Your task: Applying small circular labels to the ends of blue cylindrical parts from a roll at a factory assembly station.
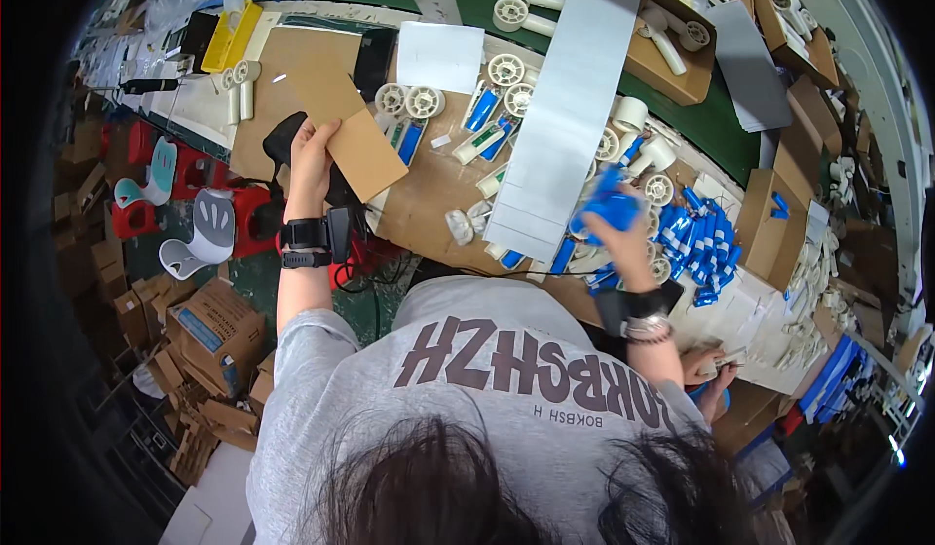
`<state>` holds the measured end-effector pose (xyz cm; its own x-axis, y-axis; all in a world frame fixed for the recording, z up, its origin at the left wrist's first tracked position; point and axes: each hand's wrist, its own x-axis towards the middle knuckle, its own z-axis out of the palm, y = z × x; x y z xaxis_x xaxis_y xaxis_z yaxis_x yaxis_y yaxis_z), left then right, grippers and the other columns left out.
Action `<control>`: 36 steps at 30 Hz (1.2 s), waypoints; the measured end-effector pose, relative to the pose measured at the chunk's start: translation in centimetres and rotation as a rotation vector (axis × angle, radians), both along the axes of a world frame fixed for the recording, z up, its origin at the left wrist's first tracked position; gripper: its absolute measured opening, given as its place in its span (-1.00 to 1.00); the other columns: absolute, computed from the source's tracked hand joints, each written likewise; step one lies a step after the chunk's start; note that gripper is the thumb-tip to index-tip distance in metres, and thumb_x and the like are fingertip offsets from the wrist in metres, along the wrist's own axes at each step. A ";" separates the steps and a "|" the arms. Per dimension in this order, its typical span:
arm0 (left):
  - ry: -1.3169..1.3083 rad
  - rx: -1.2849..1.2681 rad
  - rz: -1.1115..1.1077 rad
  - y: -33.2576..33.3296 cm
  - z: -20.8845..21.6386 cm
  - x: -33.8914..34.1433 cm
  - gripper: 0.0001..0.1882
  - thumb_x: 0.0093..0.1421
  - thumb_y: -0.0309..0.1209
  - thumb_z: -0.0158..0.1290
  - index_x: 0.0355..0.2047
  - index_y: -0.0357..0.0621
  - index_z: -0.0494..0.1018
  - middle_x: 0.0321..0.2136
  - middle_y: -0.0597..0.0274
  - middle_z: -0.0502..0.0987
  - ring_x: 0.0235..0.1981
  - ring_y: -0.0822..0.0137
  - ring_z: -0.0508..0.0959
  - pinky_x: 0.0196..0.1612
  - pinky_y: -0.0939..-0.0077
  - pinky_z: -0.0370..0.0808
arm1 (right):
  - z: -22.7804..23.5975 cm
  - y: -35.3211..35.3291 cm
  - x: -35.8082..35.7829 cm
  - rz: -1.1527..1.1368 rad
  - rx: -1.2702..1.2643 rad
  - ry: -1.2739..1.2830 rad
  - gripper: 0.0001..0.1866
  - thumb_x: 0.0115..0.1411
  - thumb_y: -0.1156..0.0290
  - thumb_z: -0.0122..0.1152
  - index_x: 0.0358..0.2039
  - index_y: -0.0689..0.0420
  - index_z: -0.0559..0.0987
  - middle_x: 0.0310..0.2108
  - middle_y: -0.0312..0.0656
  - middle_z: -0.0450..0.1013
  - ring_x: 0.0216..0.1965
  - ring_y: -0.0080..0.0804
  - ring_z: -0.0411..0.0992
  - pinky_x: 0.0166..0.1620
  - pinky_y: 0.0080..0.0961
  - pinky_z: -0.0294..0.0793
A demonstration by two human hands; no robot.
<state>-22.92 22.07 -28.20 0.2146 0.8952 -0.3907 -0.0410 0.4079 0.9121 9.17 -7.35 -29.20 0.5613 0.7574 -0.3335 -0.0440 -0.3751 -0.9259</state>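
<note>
My left hand (312,155) is closed on the edge of a flat brown cardboard piece (368,160), raised above the left part of the workbench. My right hand (623,224) is smeared by motion, its fingers around a blue thing (606,199) whose kind the blur hides. It is beside a long grey panel (565,107) lying slantwise across the bench. Just right of this hand lies a heap of blue-wrapped cylindrical packs (699,243). White plastic housings with round spoked ends (424,103) lie left of the panel, several with blue packs and green circuit boards among them.
Another person's hands (719,365) hold a small white part at the lower right. An open cardboard box (672,43) with white housings is at the back; another box (774,224) stands at the right. A yellow tray (232,37) and a white sheet (440,56) lie at the back left.
</note>
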 end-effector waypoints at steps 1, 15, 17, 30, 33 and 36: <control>-0.010 -0.006 -0.022 0.1 -0.2 -1.0 -0.78 0.10 -0.47 0.00 -0.22 -0.25 0.37 -0.29 0.25 0.49 -0.29 0.46 0.49 -0.19 0.61 0.41 | -0.8 2.2 -2.5 0.119 -0.069 0.043 -0.43 -0.14 0.34 0.38 -0.10 0.19 0.36 -0.31 -0.26 0.41 -0.35 -0.56 0.39 -0.30 -0.61 0.43; 0.002 -0.119 -0.212 -1.0 -2.2 -9.9 -0.69 0.08 -0.52 -0.02 -0.13 -0.26 0.33 -0.26 0.27 0.49 -0.28 0.49 0.48 -0.18 0.62 0.39 | -8.0 15.4 -16.6 0.572 -0.383 -0.686 -0.52 -0.23 0.17 0.26 -0.28 0.12 0.42 -0.45 -0.04 0.45 -0.41 -0.05 0.45 -0.35 -0.25 0.45; -0.015 -0.121 -0.247 -1.2 -2.8 -9.6 -0.70 0.08 -0.52 -0.02 -0.13 -0.26 0.33 -0.26 0.27 0.49 -0.29 0.49 0.48 -0.18 0.63 0.39 | -8.5 15.4 -16.5 0.576 -0.519 -0.765 -0.54 -0.21 0.19 0.26 -0.29 0.12 0.40 -0.44 -0.06 0.42 -0.40 -0.06 0.45 -0.36 -0.25 0.45; 0.106 -0.263 -0.616 -3.1 -8.1 -7.2 -0.74 0.07 -0.51 -0.04 -0.19 -0.27 0.37 -0.34 0.34 0.48 -0.34 0.56 0.45 -0.23 0.65 0.37 | -10.1 12.5 -16.3 0.179 -0.099 -0.764 -0.63 0.04 0.32 0.10 -0.12 0.15 0.37 -0.21 -0.02 0.29 -0.13 -0.09 0.29 -0.11 -0.31 0.33; 0.117 -0.211 -0.656 -2.6 -8.2 -6.2 -0.74 0.07 -0.51 -0.05 -0.19 -0.28 0.38 -0.34 0.33 0.48 -0.34 0.56 0.45 -0.24 0.65 0.37 | -10.8 12.1 -16.5 0.127 -0.116 -0.787 -0.66 0.06 0.41 0.04 -0.11 0.19 0.36 -0.18 0.02 0.28 -0.12 -0.05 0.27 -0.07 -0.28 0.30; 0.170 -0.123 -0.682 -2.0 -7.8 -5.1 -0.73 0.06 -0.52 -0.06 -0.19 -0.29 0.37 -0.34 0.32 0.48 -0.34 0.54 0.45 -0.27 0.64 0.37 | -10.4 12.3 -16.9 0.074 -0.088 -0.832 -0.64 0.06 0.44 0.02 -0.10 0.24 0.35 -0.16 0.03 0.28 -0.10 -0.02 0.25 -0.05 -0.25 0.27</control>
